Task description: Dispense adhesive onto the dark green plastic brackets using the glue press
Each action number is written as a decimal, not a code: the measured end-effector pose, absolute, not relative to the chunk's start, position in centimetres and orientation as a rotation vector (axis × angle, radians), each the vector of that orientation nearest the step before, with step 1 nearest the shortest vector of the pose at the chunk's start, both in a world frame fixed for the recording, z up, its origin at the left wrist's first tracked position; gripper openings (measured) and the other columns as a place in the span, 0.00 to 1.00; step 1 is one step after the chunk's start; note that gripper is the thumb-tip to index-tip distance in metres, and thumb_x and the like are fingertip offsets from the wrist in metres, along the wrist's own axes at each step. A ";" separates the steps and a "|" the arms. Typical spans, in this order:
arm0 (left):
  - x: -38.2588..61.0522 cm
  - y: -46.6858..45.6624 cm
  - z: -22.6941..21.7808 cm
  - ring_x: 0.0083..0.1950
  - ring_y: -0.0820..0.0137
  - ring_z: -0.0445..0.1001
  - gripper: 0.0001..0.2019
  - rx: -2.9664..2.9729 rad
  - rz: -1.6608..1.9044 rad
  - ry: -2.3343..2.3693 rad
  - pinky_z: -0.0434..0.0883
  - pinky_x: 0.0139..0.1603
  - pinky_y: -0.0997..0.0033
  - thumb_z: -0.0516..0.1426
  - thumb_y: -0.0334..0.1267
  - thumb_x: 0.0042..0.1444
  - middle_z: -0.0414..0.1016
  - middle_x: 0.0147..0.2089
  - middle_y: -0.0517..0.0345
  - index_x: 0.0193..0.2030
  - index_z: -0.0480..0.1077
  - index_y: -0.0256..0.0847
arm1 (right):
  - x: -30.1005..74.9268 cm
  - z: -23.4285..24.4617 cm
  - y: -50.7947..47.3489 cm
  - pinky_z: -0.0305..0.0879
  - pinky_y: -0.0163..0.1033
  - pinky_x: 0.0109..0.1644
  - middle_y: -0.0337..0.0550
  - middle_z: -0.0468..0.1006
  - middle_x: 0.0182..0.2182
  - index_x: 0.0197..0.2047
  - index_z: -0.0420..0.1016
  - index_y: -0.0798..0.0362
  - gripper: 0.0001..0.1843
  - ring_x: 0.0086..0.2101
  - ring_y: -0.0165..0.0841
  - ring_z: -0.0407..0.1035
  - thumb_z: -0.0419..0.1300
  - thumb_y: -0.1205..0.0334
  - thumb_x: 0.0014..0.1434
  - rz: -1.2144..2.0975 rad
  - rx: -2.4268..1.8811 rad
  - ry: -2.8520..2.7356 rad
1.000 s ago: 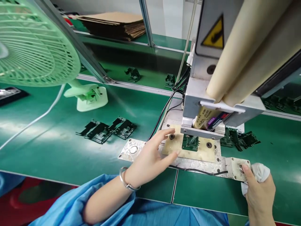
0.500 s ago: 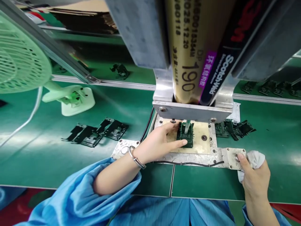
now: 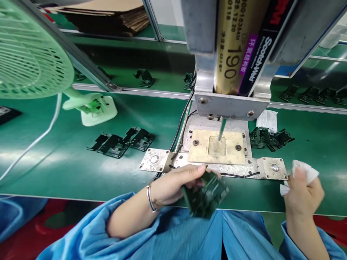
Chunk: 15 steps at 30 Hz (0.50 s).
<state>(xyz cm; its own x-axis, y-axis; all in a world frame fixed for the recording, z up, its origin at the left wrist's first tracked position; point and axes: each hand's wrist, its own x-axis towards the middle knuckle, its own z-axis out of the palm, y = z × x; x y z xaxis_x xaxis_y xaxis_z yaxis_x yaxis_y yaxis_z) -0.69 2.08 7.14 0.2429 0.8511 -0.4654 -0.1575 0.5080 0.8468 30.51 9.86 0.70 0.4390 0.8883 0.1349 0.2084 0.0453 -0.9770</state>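
Your left hand [image 3: 176, 182] grips a dark green part [image 3: 208, 198], its details blurred; your right hand [image 3: 305, 193] clasps a white cloth [image 3: 309, 172], partly hidden within the grasp.

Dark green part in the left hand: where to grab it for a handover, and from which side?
Probably the lower-right edge, coming from the person's right. The left hand covers the upper-left edge of the dark green part, leaving that opposite edge sticking out free. The part is blurred, so I can't tell which fine features to avoid.
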 end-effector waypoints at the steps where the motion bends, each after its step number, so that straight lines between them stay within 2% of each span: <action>1: -0.4 1.3 7.0 0.35 0.56 0.80 0.34 0.640 0.731 0.963 0.74 0.33 0.64 0.57 0.67 0.51 0.83 0.35 0.45 0.44 0.82 0.36 | 30.4 1.9 9.1 0.52 0.35 0.21 0.35 0.63 0.21 0.29 0.72 0.53 0.21 0.19 0.28 0.55 0.66 0.43 0.59 0.703 -1.357 -1.121; 3: 0.3 0.0 6.8 0.34 0.56 0.80 0.35 0.515 0.616 0.746 0.73 0.33 0.65 0.59 0.66 0.48 0.83 0.35 0.43 0.48 0.81 0.34 | 29.8 4.8 7.7 0.52 0.36 0.21 0.39 0.68 0.23 0.30 0.75 0.52 0.21 0.19 0.30 0.59 0.58 0.45 0.66 0.864 -1.051 -1.529; 5: 1.1 -0.7 6.8 0.33 0.57 0.79 0.35 0.518 0.565 0.661 0.71 0.31 0.66 0.61 0.64 0.44 0.83 0.34 0.44 0.45 0.82 0.33 | 28.0 7.8 6.5 0.57 0.38 0.26 0.41 0.72 0.26 0.36 0.80 0.49 0.24 0.22 0.31 0.64 0.51 0.42 0.70 1.127 -0.599 -2.078; 6: 1.5 -0.8 6.8 0.32 0.58 0.77 0.34 0.526 0.560 0.652 0.70 0.30 0.66 0.62 0.64 0.43 0.82 0.33 0.45 0.43 0.82 0.33 | 26.8 9.0 6.1 0.55 0.38 0.26 0.39 0.69 0.23 0.37 0.80 0.49 0.28 0.21 0.29 0.62 0.47 0.40 0.71 1.193 -0.415 -2.188; 8: 2.3 -1.1 6.7 0.27 0.63 0.73 0.29 0.523 0.565 0.676 0.67 0.28 0.68 0.64 0.63 0.41 0.79 0.27 0.50 0.34 0.82 0.35 | 24.0 10.5 5.7 0.52 0.37 0.27 0.36 0.64 0.22 0.30 0.76 0.52 0.36 0.20 0.26 0.57 0.41 0.34 0.69 1.301 -0.271 -2.256; 10: 2.8 -1.2 6.5 0.21 0.69 0.63 0.26 0.517 0.564 0.702 0.61 0.23 0.69 0.65 0.63 0.37 0.71 0.19 0.57 0.23 0.77 0.38 | 21.8 10.7 5.7 0.46 0.36 0.24 0.34 0.59 0.21 0.22 0.68 0.54 0.40 0.19 0.23 0.51 0.40 0.29 0.66 1.364 -0.161 -2.223; 12: 3.0 -1.4 6.4 0.19 0.73 0.55 0.26 0.547 0.573 0.713 0.55 0.21 0.70 0.65 0.64 0.35 0.62 0.15 0.61 0.16 0.69 0.40 | 20.7 10.3 5.8 0.43 0.36 0.23 0.33 0.55 0.21 0.20 0.63 0.55 0.40 0.20 0.23 0.47 0.42 0.28 0.65 1.360 -0.093 -2.225; 13: 3.0 -1.4 6.4 0.20 0.73 0.54 0.26 0.574 0.587 0.710 0.55 0.22 0.69 0.64 0.64 0.36 0.61 0.15 0.61 0.16 0.69 0.40 | 20.6 10.1 5.8 0.42 0.36 0.23 0.32 0.55 0.21 0.20 0.63 0.55 0.39 0.20 0.24 0.46 0.43 0.29 0.65 1.337 -0.089 -2.234; 15: 2.8 -1.4 6.7 0.23 0.69 0.61 0.26 0.650 0.616 0.685 0.61 0.26 0.68 0.62 0.64 0.41 0.67 0.19 0.57 0.22 0.74 0.39 | 21.1 9.8 5.8 0.43 0.35 0.24 0.32 0.56 0.22 0.24 0.68 0.54 0.37 0.20 0.23 0.48 0.44 0.31 0.67 1.307 -0.118 -2.258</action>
<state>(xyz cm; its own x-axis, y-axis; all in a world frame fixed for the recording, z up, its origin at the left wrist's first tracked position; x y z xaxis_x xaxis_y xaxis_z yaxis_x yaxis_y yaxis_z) 2.76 -1.37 6.74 0.6187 0.6937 -0.3689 -0.2939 0.6398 0.7101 21.07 5.76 9.83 -0.8591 0.3257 0.3948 -0.1801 0.5297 -0.8288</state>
